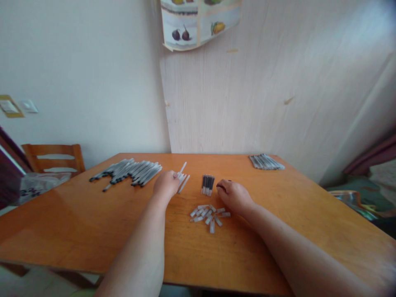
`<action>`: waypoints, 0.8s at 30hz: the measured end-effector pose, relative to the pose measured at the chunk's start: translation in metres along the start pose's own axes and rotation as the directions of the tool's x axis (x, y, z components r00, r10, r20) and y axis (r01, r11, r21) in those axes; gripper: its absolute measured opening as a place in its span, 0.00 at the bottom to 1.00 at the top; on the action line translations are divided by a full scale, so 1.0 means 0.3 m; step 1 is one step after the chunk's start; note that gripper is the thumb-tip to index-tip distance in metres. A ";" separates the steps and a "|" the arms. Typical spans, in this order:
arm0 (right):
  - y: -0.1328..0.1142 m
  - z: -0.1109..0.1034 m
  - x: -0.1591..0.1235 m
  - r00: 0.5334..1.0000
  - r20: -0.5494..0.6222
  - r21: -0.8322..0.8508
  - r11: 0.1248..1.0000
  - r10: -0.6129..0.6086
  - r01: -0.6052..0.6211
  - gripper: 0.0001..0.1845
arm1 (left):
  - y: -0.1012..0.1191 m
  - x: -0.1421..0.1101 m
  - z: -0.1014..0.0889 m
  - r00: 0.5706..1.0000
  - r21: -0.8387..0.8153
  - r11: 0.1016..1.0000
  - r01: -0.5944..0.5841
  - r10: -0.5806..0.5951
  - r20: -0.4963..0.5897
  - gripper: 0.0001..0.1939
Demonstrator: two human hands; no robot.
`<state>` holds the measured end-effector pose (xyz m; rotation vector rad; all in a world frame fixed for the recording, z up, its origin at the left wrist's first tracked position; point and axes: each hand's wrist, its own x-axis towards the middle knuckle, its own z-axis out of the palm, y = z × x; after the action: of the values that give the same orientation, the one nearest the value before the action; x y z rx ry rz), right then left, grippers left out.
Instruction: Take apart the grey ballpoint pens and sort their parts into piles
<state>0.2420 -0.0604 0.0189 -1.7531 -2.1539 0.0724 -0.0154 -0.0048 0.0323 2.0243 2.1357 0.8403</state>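
My left hand [165, 184] is closed, pinching a slim white pen barrel [183, 167] that points up and away. Several more white barrels [185, 184] lie on the table by its fingertips. To the right, my right hand [235, 196] is low over the table with its fingers curled together. Something dark shows at its fingertips, too small to name. Just left of it is a neat row of dark refills [208, 184] with whitish ends toward me. Nearer to me lies a loose heap of small whitish translucent caps [208, 213].
A wide pile of clear pens with black ends [126, 171] lies on the wooden table [130, 231] at the left. Another stack of pens [266, 161] sits at the far right. A chair [52, 154] and a plastic bag [43, 185] are beyond the left edge.
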 end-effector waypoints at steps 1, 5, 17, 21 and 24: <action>0.000 -0.001 0.000 1.000 0.005 0.003 1.000 -0.002 0.002 0.18 | 0.001 -0.003 0.000 1.000 0.051 0.999 -0.011 0.010 0.022 0.08; 0.002 -0.004 -0.002 1.000 0.007 0.007 1.000 -0.014 0.014 0.17 | 0.003 -0.011 -0.004 0.999 0.134 0.991 -0.010 0.005 0.035 0.10; 0.012 -0.009 -0.001 1.000 0.010 0.022 1.000 -0.021 0.021 0.17 | -0.056 0.016 -0.028 0.992 0.210 0.970 0.118 -0.124 0.016 0.11; 0.013 -0.007 -0.001 1.000 -0.006 0.032 0.999 -0.028 0.028 0.17 | -0.050 0.012 -0.018 0.992 0.255 0.960 0.112 -0.124 0.030 0.10; 0.014 -0.006 0.000 1.000 -0.007 0.040 0.999 -0.030 0.030 0.17 | -0.049 0.011 -0.015 0.993 0.273 0.957 0.102 -0.115 0.031 0.10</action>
<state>0.2464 -0.0597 0.0194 -1.6964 -2.1581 0.1014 -0.0309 -0.0028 0.0308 1.9949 2.4239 0.5036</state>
